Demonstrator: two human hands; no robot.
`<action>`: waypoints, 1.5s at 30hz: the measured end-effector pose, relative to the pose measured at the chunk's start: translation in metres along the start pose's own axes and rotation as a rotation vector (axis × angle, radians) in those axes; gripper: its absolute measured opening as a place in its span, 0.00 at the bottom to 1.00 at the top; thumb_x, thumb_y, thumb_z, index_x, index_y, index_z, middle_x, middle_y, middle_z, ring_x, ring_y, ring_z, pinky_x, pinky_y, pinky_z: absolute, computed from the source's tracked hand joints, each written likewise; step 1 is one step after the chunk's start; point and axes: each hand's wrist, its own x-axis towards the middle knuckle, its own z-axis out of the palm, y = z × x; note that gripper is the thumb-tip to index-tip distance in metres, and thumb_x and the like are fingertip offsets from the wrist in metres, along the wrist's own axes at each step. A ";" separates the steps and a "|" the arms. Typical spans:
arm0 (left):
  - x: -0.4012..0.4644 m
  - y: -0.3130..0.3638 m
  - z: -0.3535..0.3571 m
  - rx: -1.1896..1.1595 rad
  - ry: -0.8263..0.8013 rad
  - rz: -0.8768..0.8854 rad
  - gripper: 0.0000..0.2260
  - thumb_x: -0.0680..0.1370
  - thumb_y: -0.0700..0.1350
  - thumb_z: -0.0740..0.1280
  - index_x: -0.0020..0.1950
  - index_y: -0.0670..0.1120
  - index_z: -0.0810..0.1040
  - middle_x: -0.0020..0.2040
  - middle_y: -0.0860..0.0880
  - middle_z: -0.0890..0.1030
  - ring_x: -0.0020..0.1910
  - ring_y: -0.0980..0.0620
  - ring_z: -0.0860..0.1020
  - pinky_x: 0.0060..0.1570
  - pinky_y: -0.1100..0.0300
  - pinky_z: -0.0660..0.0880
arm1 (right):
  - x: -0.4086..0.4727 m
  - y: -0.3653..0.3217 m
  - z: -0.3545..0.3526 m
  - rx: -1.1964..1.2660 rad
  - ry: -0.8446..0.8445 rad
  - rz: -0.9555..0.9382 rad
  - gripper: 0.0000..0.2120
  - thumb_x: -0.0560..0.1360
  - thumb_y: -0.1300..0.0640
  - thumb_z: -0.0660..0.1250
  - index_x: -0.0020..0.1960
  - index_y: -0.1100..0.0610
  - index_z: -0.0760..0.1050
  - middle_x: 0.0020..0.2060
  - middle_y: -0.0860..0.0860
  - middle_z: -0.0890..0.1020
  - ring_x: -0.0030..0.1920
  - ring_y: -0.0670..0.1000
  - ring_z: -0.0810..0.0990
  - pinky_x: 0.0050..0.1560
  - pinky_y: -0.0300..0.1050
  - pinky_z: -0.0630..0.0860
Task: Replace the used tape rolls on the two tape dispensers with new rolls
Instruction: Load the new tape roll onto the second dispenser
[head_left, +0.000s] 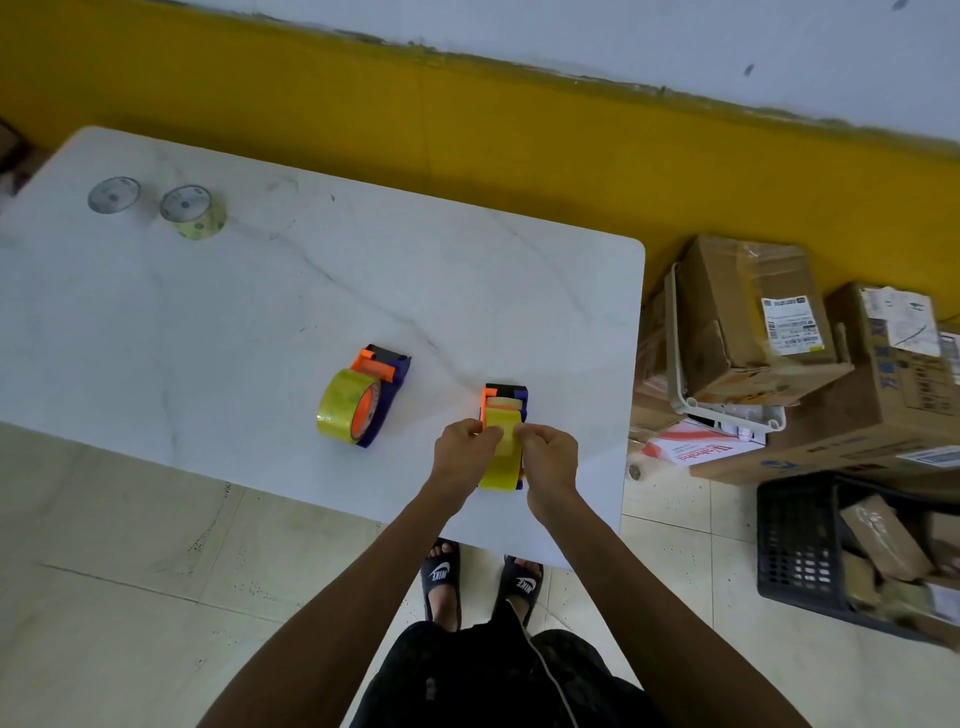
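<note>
A: Grip state?
B: Left hand (460, 451) and right hand (548, 453) both pinched on the yellow translucent tape roll (501, 452) seated in the near purple-and-orange plastic dispenser (506, 402), fingertips at the roll's top.
A: Second unit?
B: Left of the grip, apart: an identical dispenser (382, 376) carrying a full yellow roll (345, 410).
A: Spent rolls?
B: Far left, well away on the white marble-pattern table (260, 312): two thin near-empty rolls (114, 195) (192, 210), side by side.
</note>
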 end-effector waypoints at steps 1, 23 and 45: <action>0.000 -0.001 -0.001 0.018 0.001 0.007 0.13 0.78 0.48 0.62 0.55 0.41 0.79 0.48 0.44 0.78 0.45 0.47 0.75 0.43 0.56 0.72 | 0.000 0.001 0.001 0.000 -0.006 0.012 0.08 0.75 0.61 0.65 0.39 0.52 0.78 0.43 0.53 0.81 0.49 0.60 0.80 0.40 0.51 0.80; 0.013 -0.018 -0.022 0.278 0.093 0.191 0.23 0.77 0.64 0.59 0.47 0.46 0.81 0.35 0.48 0.79 0.35 0.49 0.78 0.34 0.59 0.71 | 0.082 -0.077 0.027 -1.302 -0.485 -0.405 0.12 0.74 0.55 0.66 0.50 0.59 0.85 0.50 0.55 0.85 0.56 0.56 0.79 0.64 0.51 0.70; 0.029 -0.018 -0.020 0.435 0.088 0.199 0.27 0.77 0.65 0.57 0.29 0.46 0.60 0.26 0.50 0.63 0.26 0.51 0.62 0.29 0.58 0.61 | 0.106 -0.058 0.014 -1.244 -0.657 -0.500 0.14 0.69 0.46 0.70 0.39 0.58 0.83 0.35 0.53 0.81 0.36 0.54 0.78 0.38 0.47 0.73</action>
